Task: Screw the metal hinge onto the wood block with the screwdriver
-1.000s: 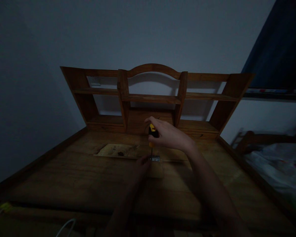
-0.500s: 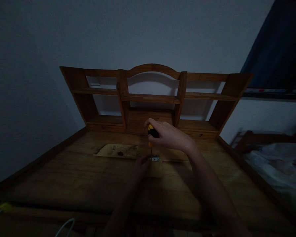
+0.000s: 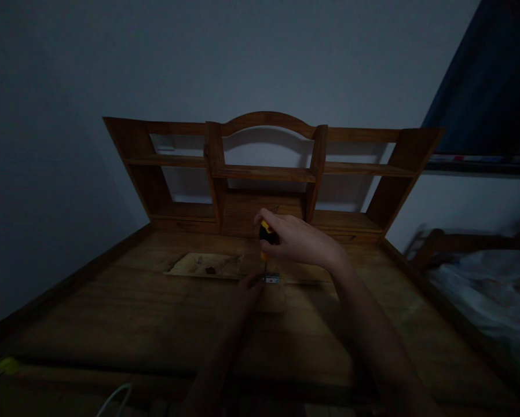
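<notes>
My right hand [image 3: 297,234] is wrapped round the yellow and black handle of a screwdriver [image 3: 266,233], held upright with its shaft pointing down. The tip meets the left end of a small silver metal hinge [image 3: 272,279]. Beside that end is my left hand [image 3: 248,291], its fingertips pinched together close to the screwdriver's tip; what they hold is too small and dark to make out. Under the hinge lies a small square piece of wood [image 3: 272,301], against a longer wooden board [image 3: 303,272].
A rough, damaged stretch of board [image 3: 203,265] lies left of the hands on the wooden desktop [image 3: 125,313]. Behind stands a wooden shelf unit [image 3: 264,172]. A white cable [image 3: 114,397] and a yellow object [image 3: 8,365] are at the lower left; plastic bags [image 3: 486,284] are at the right.
The screwdriver handle has turned slightly in my right hand. Both hands stay in nearly the same place at the hinge.
</notes>
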`<state>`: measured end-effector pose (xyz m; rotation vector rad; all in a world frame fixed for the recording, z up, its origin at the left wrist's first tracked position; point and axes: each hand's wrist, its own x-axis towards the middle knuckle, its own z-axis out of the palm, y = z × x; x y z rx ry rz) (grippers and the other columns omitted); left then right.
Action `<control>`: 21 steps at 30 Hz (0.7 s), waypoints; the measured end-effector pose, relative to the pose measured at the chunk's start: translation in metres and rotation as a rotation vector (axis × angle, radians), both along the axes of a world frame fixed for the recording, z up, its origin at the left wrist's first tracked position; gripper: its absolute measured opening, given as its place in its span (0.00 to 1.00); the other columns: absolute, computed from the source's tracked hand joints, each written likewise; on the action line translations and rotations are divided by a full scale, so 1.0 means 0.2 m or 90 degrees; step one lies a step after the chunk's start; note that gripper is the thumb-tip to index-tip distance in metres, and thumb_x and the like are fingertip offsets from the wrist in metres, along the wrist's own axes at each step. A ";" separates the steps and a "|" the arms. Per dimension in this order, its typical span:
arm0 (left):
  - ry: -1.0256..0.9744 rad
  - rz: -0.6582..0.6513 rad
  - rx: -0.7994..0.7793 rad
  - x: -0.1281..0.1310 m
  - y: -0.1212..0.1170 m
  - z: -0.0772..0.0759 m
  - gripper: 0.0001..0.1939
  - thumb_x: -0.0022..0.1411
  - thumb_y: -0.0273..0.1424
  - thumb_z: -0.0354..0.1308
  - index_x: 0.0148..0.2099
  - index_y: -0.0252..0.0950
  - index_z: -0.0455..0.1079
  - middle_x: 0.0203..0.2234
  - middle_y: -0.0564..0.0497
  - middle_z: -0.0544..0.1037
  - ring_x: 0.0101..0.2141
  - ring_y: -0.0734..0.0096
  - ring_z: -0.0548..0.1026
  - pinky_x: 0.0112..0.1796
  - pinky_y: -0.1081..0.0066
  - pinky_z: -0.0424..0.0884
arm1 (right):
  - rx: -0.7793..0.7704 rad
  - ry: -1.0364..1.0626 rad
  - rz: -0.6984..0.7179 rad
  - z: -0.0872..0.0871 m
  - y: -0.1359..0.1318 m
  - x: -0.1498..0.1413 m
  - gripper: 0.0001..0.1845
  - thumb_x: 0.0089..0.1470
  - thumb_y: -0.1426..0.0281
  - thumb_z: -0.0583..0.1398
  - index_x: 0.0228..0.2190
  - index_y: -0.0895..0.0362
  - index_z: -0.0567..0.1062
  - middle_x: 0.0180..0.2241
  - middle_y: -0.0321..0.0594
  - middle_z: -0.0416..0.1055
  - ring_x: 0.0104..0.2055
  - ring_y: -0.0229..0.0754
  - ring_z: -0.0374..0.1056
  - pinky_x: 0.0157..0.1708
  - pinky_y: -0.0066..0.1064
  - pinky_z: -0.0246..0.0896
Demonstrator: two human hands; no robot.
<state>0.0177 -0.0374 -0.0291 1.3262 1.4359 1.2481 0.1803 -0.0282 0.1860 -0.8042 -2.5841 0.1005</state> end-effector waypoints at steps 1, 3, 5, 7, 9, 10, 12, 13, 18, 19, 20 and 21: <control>-0.007 -0.001 -0.002 0.00 0.00 0.00 0.21 0.54 0.32 0.57 0.51 0.35 0.75 0.46 0.47 0.79 0.50 0.56 0.74 0.53 0.60 0.67 | 0.005 0.000 -0.010 0.00 0.00 0.00 0.16 0.57 0.65 0.56 0.47 0.53 0.64 0.38 0.39 0.72 0.37 0.41 0.68 0.34 0.29 0.52; -0.018 0.003 -0.012 0.00 -0.01 0.00 0.21 0.55 0.32 0.56 0.51 0.35 0.75 0.45 0.46 0.79 0.49 0.55 0.74 0.52 0.59 0.67 | 0.036 0.000 -0.045 -0.01 0.01 0.00 0.15 0.59 0.60 0.55 0.45 0.53 0.65 0.34 0.39 0.72 0.35 0.42 0.67 0.32 0.30 0.51; -0.026 0.007 -0.012 0.01 -0.01 0.00 0.21 0.55 0.31 0.55 0.51 0.35 0.75 0.45 0.46 0.79 0.49 0.55 0.74 0.52 0.59 0.68 | 0.061 0.000 -0.070 -0.01 0.01 0.00 0.16 0.58 0.56 0.55 0.43 0.53 0.66 0.32 0.39 0.72 0.33 0.42 0.67 0.31 0.30 0.50; -0.033 -0.004 -0.003 0.00 -0.01 0.00 0.21 0.55 0.31 0.56 0.51 0.35 0.75 0.46 0.46 0.79 0.50 0.56 0.74 0.52 0.60 0.67 | 0.048 0.008 -0.056 -0.01 0.02 0.00 0.16 0.57 0.58 0.56 0.44 0.53 0.66 0.33 0.39 0.72 0.34 0.42 0.67 0.32 0.30 0.51; -0.036 -0.011 0.004 0.00 -0.02 0.01 0.20 0.55 0.32 0.56 0.51 0.35 0.75 0.46 0.46 0.79 0.50 0.56 0.74 0.53 0.60 0.67 | 0.009 0.020 -0.012 0.00 0.02 0.01 0.16 0.56 0.63 0.57 0.46 0.52 0.66 0.37 0.38 0.72 0.36 0.41 0.67 0.33 0.30 0.52; -0.035 -0.010 0.004 0.00 -0.02 0.01 0.20 0.55 0.32 0.56 0.50 0.35 0.75 0.46 0.46 0.79 0.50 0.55 0.74 0.52 0.59 0.67 | -0.010 0.023 0.010 0.00 0.01 0.01 0.16 0.56 0.64 0.57 0.47 0.51 0.66 0.38 0.38 0.72 0.36 0.40 0.67 0.34 0.29 0.52; -0.029 0.003 -0.002 0.01 -0.03 0.04 0.19 0.54 0.31 0.57 0.49 0.36 0.76 0.45 0.46 0.79 0.49 0.54 0.75 0.52 0.58 0.68 | -0.036 0.023 0.035 0.01 0.01 0.02 0.15 0.56 0.66 0.56 0.46 0.51 0.66 0.38 0.37 0.73 0.36 0.39 0.67 0.35 0.29 0.53; -0.025 0.013 -0.006 0.01 -0.03 0.05 0.19 0.54 0.31 0.57 0.49 0.36 0.76 0.44 0.46 0.80 0.49 0.53 0.75 0.51 0.58 0.68 | -0.045 0.023 0.040 0.01 0.00 0.02 0.14 0.57 0.65 0.56 0.46 0.51 0.66 0.37 0.37 0.73 0.36 0.39 0.67 0.35 0.29 0.53; -0.008 0.027 -0.018 0.01 -0.02 0.03 0.18 0.54 0.30 0.57 0.48 0.36 0.77 0.43 0.47 0.80 0.48 0.54 0.75 0.50 0.59 0.69 | -0.060 0.035 0.047 0.02 0.00 0.03 0.12 0.60 0.61 0.56 0.44 0.52 0.67 0.37 0.37 0.73 0.38 0.40 0.67 0.37 0.29 0.54; -0.013 0.022 -0.013 0.01 -0.01 0.01 0.19 0.55 0.30 0.57 0.48 0.36 0.76 0.44 0.46 0.80 0.48 0.55 0.75 0.51 0.60 0.69 | -0.058 0.038 0.047 0.02 0.01 0.04 0.12 0.60 0.61 0.56 0.43 0.52 0.68 0.37 0.37 0.73 0.38 0.40 0.67 0.37 0.29 0.54; -0.020 0.014 -0.007 0.01 -0.01 -0.01 0.19 0.55 0.29 0.56 0.49 0.36 0.76 0.45 0.46 0.79 0.48 0.56 0.75 0.51 0.60 0.69 | -0.056 0.042 0.047 0.02 0.01 0.04 0.12 0.60 0.61 0.56 0.43 0.52 0.68 0.37 0.36 0.73 0.38 0.40 0.67 0.37 0.29 0.54; -0.027 0.007 -0.002 0.00 0.00 -0.02 0.19 0.55 0.29 0.56 0.50 0.35 0.75 0.45 0.46 0.79 0.49 0.57 0.75 0.52 0.61 0.68 | -0.055 0.045 0.046 0.02 0.01 0.05 0.11 0.60 0.61 0.57 0.43 0.52 0.68 0.37 0.36 0.73 0.38 0.40 0.67 0.37 0.29 0.55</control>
